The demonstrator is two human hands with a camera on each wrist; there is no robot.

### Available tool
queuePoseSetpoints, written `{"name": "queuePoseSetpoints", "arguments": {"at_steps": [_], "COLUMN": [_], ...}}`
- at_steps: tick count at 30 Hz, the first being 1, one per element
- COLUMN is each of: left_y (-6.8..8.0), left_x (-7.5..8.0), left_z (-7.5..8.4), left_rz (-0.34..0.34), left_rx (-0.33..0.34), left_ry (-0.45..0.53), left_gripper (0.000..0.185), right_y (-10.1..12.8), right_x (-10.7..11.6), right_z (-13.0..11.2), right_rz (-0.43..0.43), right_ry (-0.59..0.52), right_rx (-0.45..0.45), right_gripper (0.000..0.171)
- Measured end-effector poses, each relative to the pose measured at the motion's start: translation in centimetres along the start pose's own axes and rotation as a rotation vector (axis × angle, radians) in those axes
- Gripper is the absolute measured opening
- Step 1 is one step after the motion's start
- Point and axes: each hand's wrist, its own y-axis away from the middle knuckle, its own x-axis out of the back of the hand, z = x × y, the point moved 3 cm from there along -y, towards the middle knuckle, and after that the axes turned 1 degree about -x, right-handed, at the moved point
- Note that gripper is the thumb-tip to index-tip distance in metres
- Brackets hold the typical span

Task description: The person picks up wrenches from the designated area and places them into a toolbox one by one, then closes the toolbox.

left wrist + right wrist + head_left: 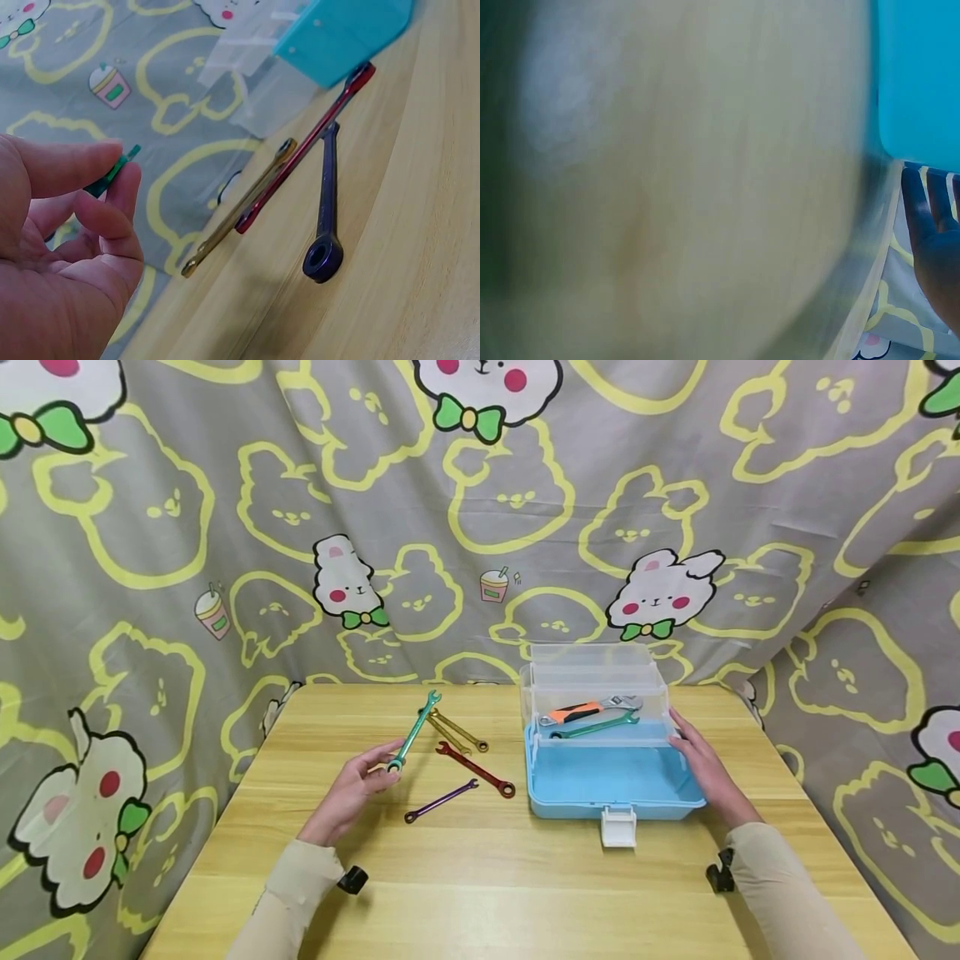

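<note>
My left hand (358,783) pinches the ring end of a green wrench (414,732) and holds it lifted over the wooden table (480,893); its green tip (120,166) shows past my fingers (112,225). A gold wrench (457,732), a red wrench (474,768) and a purple wrench (441,800) lie on the table just right of that hand. My right hand (703,768) rests with straight fingers against the right side of the open blue toolbox (611,781). Its clear upper tray (596,702) holds an orange-handled adjustable wrench (588,709) and another green wrench (594,726).
A patterned rabbit cloth (480,527) hangs behind and around the table. The toolbox's white latch (618,827) sticks out toward me. The right wrist view is mostly a blur of table and blue box wall (919,75).
</note>
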Motion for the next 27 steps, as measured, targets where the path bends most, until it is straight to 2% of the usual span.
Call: {"name": "queuePoseSetpoints", "arguments": {"at_steps": [14,27], "left_y": [0.8,1.4], "left_x": [-1.2,-4.3], "left_z": [0.3,1.4], "left_rz": [-0.062,-0.165], "left_rx": [-0.008,-0.027], "left_ry": [-0.019,-0.005], "left_gripper": [0.058,0.057], "right_y": [-0.2,-0.1], "right_x": [0.0,0.0], "right_z": [-0.1,0.1], "right_rz": [-0.006,-0.005], "right_ry": [0.007,0.008], "right_rx": [-0.021,-0.019], "right_gripper": [0.068,0.069]}}
